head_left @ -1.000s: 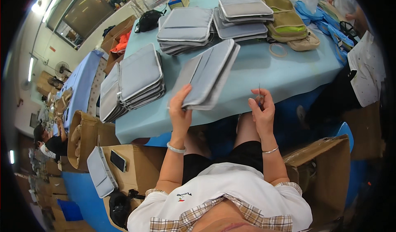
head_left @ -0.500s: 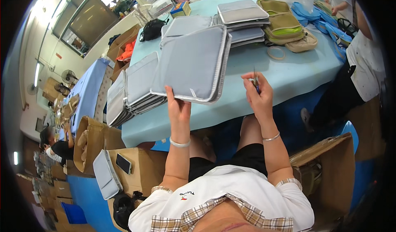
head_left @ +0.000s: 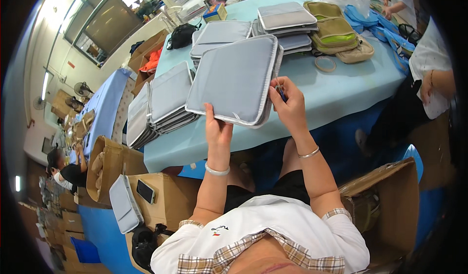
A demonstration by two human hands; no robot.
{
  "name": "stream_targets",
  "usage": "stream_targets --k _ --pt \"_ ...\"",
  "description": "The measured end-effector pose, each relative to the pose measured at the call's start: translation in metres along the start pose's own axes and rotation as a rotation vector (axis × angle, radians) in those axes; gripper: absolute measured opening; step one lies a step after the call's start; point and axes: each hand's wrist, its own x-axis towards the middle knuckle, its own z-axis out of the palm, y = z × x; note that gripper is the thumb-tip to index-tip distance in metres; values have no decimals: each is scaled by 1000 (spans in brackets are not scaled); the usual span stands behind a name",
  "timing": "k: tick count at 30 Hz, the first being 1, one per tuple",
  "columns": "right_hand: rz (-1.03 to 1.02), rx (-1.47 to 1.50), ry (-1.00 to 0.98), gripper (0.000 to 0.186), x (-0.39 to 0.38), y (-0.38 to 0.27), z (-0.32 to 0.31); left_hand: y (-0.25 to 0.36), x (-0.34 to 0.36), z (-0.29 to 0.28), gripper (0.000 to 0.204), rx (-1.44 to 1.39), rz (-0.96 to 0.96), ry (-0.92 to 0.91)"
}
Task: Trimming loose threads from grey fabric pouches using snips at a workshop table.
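Note:
My left hand (head_left: pixel 218 130) grips the lower edge of a flat grey padded case (head_left: pixel 234 79) with white edging, thumb on its face. The case is tilted up above the table's front edge. My right hand (head_left: pixel 288 101) is closed around small blue-handled snips (head_left: pixel 281 93), whose thin metal blades point up by the case's right edge. Whether the blades touch the edging I cannot tell. Similar grey cases lie in a stack (head_left: pixel 170 96) to the left, with another stack (head_left: pixel 286 18) behind on the right.
On the pale blue table (head_left: pixel 341 86) lie a tape roll (head_left: pixel 325 64), olive-green bags (head_left: pixel 334 28) and a black bag (head_left: pixel 182 36). A phone (head_left: pixel 146 191) rests on a carton at my left. An open carton (head_left: pixel 390 201) stands at my right. Another person (head_left: pixel 434 74) stands at the right.
My right hand has moved left with the snips, up to the case's right edge. The case has shifted slightly right and down in my left hand. The person at the right has an arm lowered.

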Motion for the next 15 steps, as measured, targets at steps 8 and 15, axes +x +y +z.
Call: stream_targets --k 8,15 --pt "131 89 -210 10 -57 4 8 0 -8 -19 50 185 158 -268" --pt "-73 -258 238 23 -43 15 -10 -14 -25 -6 53 66 -22 69"
